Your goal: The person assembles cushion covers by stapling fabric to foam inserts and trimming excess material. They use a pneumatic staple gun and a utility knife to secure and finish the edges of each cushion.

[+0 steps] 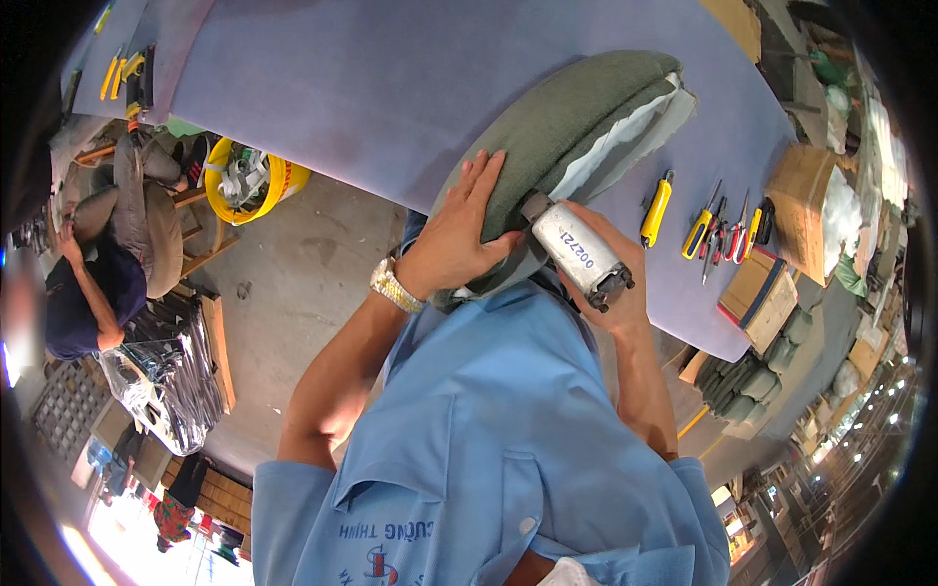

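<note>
Stapling the cover on a green cushion, partly done.

The left hand [457,232] lies flat and open on the green cushion [567,122] at the near edge of the purple surface [371,88]; the right hand [611,283] is clamped on a silver staple gun [576,250] pressed to the cushion's edge. White lining [616,137] shows at the far seam, so that side looks unfinished.
</note>
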`<action>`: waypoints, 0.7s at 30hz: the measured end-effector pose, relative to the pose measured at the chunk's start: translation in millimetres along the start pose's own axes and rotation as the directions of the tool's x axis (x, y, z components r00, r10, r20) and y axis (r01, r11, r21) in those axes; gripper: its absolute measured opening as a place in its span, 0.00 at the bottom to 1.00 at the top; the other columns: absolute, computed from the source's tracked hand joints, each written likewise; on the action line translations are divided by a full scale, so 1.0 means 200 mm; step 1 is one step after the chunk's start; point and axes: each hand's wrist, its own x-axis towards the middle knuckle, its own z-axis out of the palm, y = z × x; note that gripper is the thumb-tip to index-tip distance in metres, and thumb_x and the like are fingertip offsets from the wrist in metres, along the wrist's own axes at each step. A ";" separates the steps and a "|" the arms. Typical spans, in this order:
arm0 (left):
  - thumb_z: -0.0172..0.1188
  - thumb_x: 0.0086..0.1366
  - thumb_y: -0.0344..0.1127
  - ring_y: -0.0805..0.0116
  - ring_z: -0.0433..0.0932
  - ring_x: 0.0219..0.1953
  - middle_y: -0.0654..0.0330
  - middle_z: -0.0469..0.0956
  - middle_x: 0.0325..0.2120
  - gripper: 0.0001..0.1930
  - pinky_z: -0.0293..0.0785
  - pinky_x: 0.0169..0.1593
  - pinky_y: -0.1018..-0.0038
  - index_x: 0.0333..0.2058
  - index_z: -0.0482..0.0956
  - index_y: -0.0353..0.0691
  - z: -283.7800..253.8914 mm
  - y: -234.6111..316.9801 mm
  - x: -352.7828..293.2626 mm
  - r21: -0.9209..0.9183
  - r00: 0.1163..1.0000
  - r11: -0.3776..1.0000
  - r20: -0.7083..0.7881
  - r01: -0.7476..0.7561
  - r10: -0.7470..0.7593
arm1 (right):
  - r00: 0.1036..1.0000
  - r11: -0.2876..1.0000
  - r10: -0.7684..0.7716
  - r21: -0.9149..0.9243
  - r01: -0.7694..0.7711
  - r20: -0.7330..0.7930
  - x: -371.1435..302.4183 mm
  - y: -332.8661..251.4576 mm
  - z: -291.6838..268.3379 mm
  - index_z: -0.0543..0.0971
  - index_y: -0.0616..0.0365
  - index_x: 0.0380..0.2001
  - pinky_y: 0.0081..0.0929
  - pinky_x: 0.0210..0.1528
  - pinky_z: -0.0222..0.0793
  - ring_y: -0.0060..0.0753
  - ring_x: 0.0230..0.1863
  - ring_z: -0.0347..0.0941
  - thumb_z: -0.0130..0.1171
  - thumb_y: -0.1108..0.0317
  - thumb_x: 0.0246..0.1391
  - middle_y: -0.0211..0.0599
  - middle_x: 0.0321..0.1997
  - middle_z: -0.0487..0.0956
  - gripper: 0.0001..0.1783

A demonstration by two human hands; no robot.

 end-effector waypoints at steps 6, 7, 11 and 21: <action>0.66 0.62 0.40 0.43 0.57 0.75 0.41 0.53 0.75 0.49 0.72 0.66 0.56 0.75 0.48 0.37 0.03 0.15 -0.03 0.255 0.994 0.961 -0.068 0.104 -0.089 | 0.998 0.997 0.060 0.044 -0.062 0.029 -0.04 0.02 -0.03 0.78 0.61 0.61 0.28 0.55 0.76 0.38 0.53 0.84 0.72 0.71 0.44 0.49 0.54 0.84 0.36; 0.67 0.61 0.40 0.44 0.58 0.75 0.42 0.53 0.75 0.49 0.73 0.65 0.56 0.75 0.48 0.37 0.04 0.14 -0.03 0.274 0.994 0.956 -0.072 0.102 -0.086 | 0.998 0.998 0.058 0.036 -0.059 0.022 -0.05 0.02 -0.03 0.78 0.62 0.62 0.28 0.55 0.75 0.37 0.53 0.83 0.72 0.71 0.45 0.49 0.55 0.84 0.36; 0.67 0.60 0.39 0.46 0.60 0.74 0.43 0.55 0.75 0.50 0.77 0.62 0.57 0.75 0.48 0.38 0.05 0.14 -0.04 0.301 0.993 0.949 -0.099 0.090 -0.063 | 0.996 0.995 0.068 0.073 -0.072 0.055 -0.09 0.02 -0.04 0.77 0.65 0.62 0.29 0.60 0.74 0.37 0.56 0.82 0.71 0.75 0.47 0.48 0.57 0.83 0.35; 0.68 0.58 0.37 0.46 0.63 0.73 0.43 0.56 0.74 0.51 0.81 0.57 0.58 0.75 0.48 0.36 0.07 0.15 -0.04 0.344 0.990 0.934 -0.125 0.100 -0.060 | 0.971 0.975 0.200 0.069 -0.210 0.131 -0.05 -0.01 -0.05 0.78 0.62 0.61 0.27 0.55 0.77 0.36 0.52 0.84 0.70 0.72 0.49 0.45 0.55 0.84 0.33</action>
